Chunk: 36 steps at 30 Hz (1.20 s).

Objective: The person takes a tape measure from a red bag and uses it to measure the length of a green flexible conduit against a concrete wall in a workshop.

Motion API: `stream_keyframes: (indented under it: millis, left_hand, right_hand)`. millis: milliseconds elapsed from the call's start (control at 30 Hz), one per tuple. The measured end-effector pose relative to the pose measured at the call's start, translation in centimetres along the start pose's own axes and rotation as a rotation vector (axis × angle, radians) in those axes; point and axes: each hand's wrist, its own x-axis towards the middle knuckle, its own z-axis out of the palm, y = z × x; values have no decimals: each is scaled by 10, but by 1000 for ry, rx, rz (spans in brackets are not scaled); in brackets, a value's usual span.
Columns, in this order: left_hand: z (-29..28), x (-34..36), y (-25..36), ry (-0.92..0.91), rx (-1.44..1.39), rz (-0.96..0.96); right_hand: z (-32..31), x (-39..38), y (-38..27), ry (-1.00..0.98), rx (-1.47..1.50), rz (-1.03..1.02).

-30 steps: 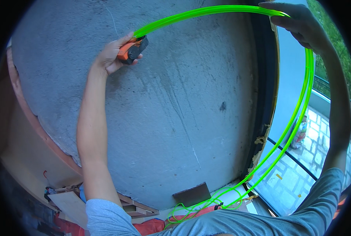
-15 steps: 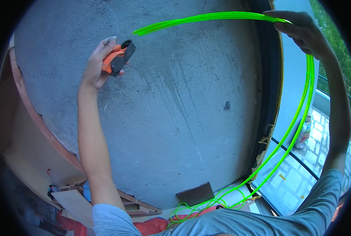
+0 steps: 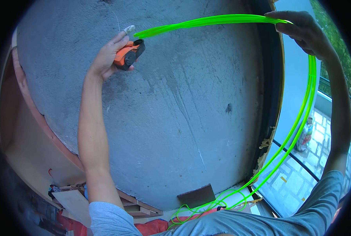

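My left hand [image 3: 107, 58] is wrapped round an orange-and-black hand tool [image 3: 128, 56], its index finger stretched up past the tool. Its whitish fingertip lies close to the free end of several bright green flexible strands [image 3: 210, 19], which could be cable or thin tubing. At the upper right, my right hand [image 3: 303, 33] pinches those strands between thumb and fingers. From there they run left across the wall to their loose ends, and also down in a long curve to a tangled coil by my body. The tool's dark ring sits just under the strand ends; whether they touch I cannot tell.
Before me stands a rough grey wall [image 3: 163, 118]. A dark board [image 3: 197, 196] leans at its foot. Wooden pieces [image 3: 71, 200] and red material [image 3: 153, 227] lie low down. To the right are a dark frame [image 3: 273, 78], a window and paving outside with a bag.
My left hand has moved up and right with the tool, bringing it close to the strand ends. Its index finger has stretched out. My right hand keeps its hold, almost still.
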Motion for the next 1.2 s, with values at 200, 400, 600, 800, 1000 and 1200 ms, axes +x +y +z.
stream_keyframes:
  millis: [200,400,600,800,1000,1200]
  left_hand:
    - [0,7,6,-63,-5,-32]
    - [1,5,7,-51,-13,-8]
    - [4,11,3,-77,-28,14]
    - [3,8,13,-71,-16,5]
    - [-3,11,11,-132,-99,-15]
    - [-1,3,14,-80,7,-100]
  right_hand:
    - [-7,-3,-6,-7,205,343]
    - [-34,60,-89,21,12,884]
    - [-43,71,-99,31,-83,911]
    - [-54,88,-101,73,5,944]
    - [-63,84,-74,60,-5,581]
    - [-32,66,-48,153,531,835]
